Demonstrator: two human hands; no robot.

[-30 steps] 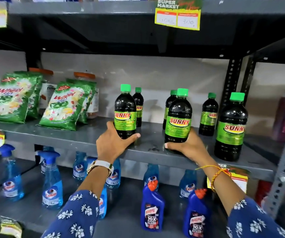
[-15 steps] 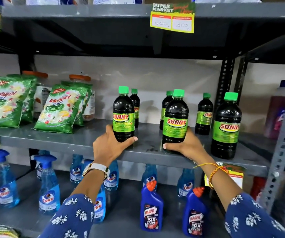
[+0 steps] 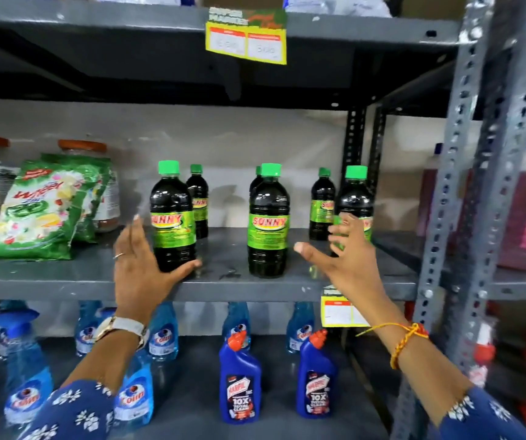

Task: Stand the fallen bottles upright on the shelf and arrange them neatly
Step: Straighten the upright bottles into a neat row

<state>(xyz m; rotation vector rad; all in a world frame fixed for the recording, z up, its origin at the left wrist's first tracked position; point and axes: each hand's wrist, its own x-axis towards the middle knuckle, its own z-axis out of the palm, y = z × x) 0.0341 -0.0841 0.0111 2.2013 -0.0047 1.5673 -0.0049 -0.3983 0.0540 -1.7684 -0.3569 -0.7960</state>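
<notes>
A: Fingers [image 3: 134,230] of left hand [image 3: 142,271] spread, not gripping; thumb tip touching base of front-left bottle [image 3: 172,217], or just beside it. Hard to tell, motion blur.
B: Noted. Right hand [image 3: 347,258]?
A: Splayed wide too, holding nothing. Hovering between middle front bottle [image 3: 268,222] and front-right bottle [image 3: 355,198], partly covering the latter's lower half.
B: Bottle positions?
A: All upright on grey shelf [image 3: 65,274]. Three large dark ones with green caps along the front, SUNNY labels facing out. Three smaller ones behind: back-left bottle [image 3: 198,201], back-right bottle [image 3: 322,204], and one mostly hidden behind the middle, only cap edge visible.
B: Spacing?
A: Front three well apart, roughly in a row.
B: Other stuff?
A: Green detergent pouches [image 3: 36,214] leaning at left on same shelf, jars with orange lids behind. Blue spray bottles [image 3: 25,373] and dark-blue cleaner bottles [image 3: 239,379] on lower shelf. Yellow price tag [image 3: 247,38] on upper shelf edge, text blurred. White watch [image 3: 122,327] on left wrist, orange thread band [image 3: 409,339] on right.
</notes>
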